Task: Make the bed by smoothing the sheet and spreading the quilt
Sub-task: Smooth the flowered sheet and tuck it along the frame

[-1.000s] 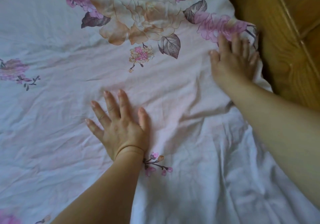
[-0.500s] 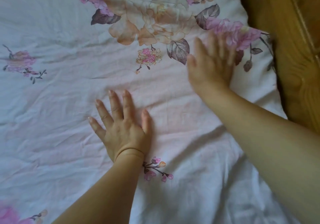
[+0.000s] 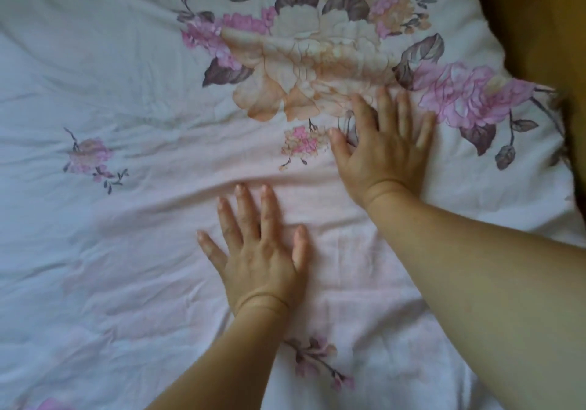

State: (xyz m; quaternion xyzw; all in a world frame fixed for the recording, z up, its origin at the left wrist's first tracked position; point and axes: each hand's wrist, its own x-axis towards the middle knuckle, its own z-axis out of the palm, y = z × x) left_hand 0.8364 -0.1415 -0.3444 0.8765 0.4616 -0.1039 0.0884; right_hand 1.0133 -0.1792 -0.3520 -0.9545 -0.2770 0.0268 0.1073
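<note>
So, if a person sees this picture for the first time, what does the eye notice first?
Probably the large printed flower in peach and pink, at the upper middle of the wrinkled pale sheet. Next come the two bare hands pressed flat on the sheet: the left hand at the centre, the right hand just below the flower. A brown wooden surface fills the upper right corner.

The sheet (image 3: pixel 126 251) is matt, creased, flower-printed cloth; the headboard (image 3: pixel 545 29) beside it looks like wood.

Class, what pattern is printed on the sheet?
Pink and peach flowers with dark leaves on the pale sheet; head view.
</note>
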